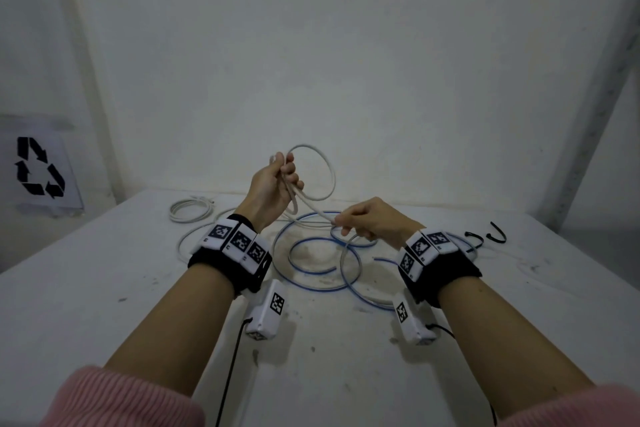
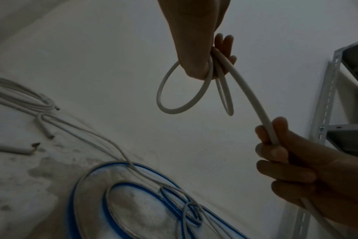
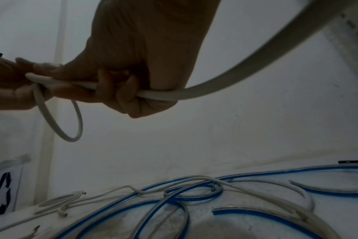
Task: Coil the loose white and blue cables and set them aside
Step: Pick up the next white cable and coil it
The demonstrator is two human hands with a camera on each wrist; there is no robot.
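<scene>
Bare workroom, stained white table (image 1: 104,288), slotted metal shelving (image 2: 325,90), recycling sign (image 1: 38,166)

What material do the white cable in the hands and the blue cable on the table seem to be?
White cable: likely matte plastic sheathing; it bends into smooth loops. Blue cable: probably glossy flexible plastic, blue on one side; it shows highlights.

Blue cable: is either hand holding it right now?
No: the blue cable lies in loops on the table, while the left hand and right hand both grip the white cable.
</scene>
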